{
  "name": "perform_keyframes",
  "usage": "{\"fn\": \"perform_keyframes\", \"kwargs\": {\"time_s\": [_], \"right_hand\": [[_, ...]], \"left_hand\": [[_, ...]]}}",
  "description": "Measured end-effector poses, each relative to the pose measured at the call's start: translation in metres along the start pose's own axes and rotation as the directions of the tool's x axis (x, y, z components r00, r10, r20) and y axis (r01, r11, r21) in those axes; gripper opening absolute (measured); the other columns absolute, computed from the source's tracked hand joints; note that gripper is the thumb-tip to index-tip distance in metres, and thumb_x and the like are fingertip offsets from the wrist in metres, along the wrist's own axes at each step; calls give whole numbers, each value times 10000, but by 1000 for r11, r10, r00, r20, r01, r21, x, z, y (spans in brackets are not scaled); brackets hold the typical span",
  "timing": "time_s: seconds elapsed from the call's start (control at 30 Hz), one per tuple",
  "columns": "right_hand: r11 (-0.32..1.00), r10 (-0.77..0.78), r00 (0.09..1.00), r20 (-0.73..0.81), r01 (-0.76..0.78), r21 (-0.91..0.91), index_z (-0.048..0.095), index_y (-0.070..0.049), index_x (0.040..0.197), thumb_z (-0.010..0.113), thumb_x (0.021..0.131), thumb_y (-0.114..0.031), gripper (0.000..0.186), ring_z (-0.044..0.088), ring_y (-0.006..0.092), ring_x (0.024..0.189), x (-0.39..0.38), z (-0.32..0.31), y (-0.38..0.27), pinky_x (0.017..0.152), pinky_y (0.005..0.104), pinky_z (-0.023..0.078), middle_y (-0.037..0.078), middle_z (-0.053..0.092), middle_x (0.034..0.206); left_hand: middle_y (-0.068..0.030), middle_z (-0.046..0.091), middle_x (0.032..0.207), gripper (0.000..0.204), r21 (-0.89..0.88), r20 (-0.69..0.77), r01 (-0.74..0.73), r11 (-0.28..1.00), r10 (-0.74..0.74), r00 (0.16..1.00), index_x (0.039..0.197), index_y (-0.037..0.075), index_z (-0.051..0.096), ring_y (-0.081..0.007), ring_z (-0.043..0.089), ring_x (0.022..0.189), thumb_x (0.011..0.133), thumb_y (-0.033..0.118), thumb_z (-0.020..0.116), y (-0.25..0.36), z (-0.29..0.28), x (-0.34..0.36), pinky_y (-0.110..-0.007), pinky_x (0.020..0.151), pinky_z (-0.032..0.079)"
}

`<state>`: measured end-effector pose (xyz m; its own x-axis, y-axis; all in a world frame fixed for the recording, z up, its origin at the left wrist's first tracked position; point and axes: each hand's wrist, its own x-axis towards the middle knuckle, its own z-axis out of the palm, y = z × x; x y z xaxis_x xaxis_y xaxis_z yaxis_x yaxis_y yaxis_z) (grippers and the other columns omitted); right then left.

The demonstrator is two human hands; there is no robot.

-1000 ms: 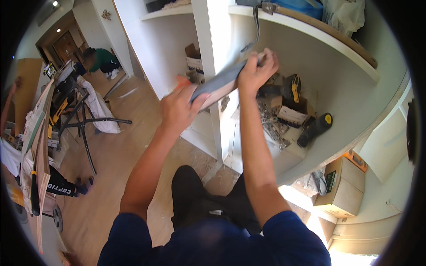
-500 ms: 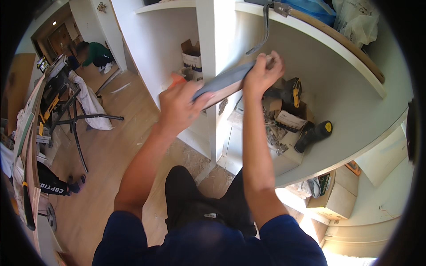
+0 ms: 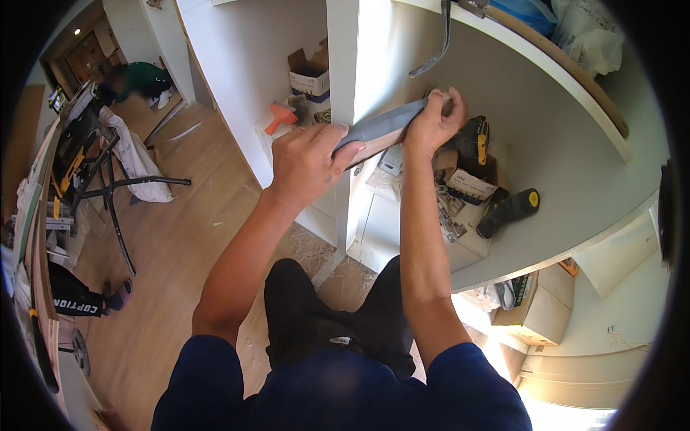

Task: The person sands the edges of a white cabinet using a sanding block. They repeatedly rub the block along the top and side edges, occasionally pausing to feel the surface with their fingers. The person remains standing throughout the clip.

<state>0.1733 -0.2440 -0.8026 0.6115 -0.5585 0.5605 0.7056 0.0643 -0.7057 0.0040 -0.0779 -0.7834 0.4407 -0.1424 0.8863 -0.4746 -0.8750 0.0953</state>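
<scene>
My left hand is closed round the near-left end of a long flat block with a grey top and a pale wooden-looking side. My right hand grips its far-right end, fingers curled over it. The block is held slanting upward to the right, in front of the white cabinet upright. A dark strap hangs above it from the curved shelf. Behind my right hand are a black-and-yellow power tool, an open carton, metal fittings and a black cylindrical tool.
The left compartment holds an orange scraper and a small box. Boards and a black folding stand line the left. A person in green crouches behind; another person's leg shows lower left. Cartons lie lower right.
My hands and the block have shifted slightly rightward in the picture, with the grip held. The view has shifted, so the orange scraper now shows clear of my left hand.
</scene>
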Motion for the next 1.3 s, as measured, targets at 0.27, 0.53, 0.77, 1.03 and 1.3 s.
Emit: {"fn": "perform_keyframes", "kwargs": {"time_s": [0.27,0.53,0.77,1.03,1.3], "right_hand": [[989,-64,997,42,69,-130,578,-25,1369,671,991,-110,398,401,402,1436,-79,6,-17,1181,472,389,266,268,1614],[998,23,1000,-3,-23,56,571,7,1347,656,1004,-116,375,424,383,1398,-9,-6,-6,1136,442,443,250,231,1622],[989,-131,991,-4,130,-72,601,-7,1316,695,972,-139,380,419,391,1388,-51,25,-39,1149,501,400,281,247,1631],[972,-154,986,-67,139,-189,569,38,1348,693,1002,-155,416,471,391,1349,3,2,-38,1118,442,434,291,298,1575],[966,-237,962,-137,219,-136,564,16,1358,703,963,-132,445,387,424,1389,-23,39,-67,1145,472,417,315,286,1572]], "left_hand": [[-169,760,836,283,-134,17,259,956,-259,966,999,3,732,-305,764,731,833,110,934,-14,-41,-71,-356,651,599],[-174,774,872,303,-119,-4,45,992,-46,999,1044,-25,757,-213,751,739,843,108,941,-13,4,-12,-333,650,575],[-176,796,946,262,-171,6,219,961,-221,975,1048,-49,755,-189,762,821,856,34,913,-27,-60,-39,-315,761,603],[-128,788,922,225,-198,60,150,969,-141,988,1010,-32,753,-141,729,815,865,41,909,-17,-34,25,-293,734,575],[-103,773,861,244,-225,17,142,964,-142,990,993,-30,767,-114,697,766,845,73,932,-36,-70,33,-268,701,551]]}}
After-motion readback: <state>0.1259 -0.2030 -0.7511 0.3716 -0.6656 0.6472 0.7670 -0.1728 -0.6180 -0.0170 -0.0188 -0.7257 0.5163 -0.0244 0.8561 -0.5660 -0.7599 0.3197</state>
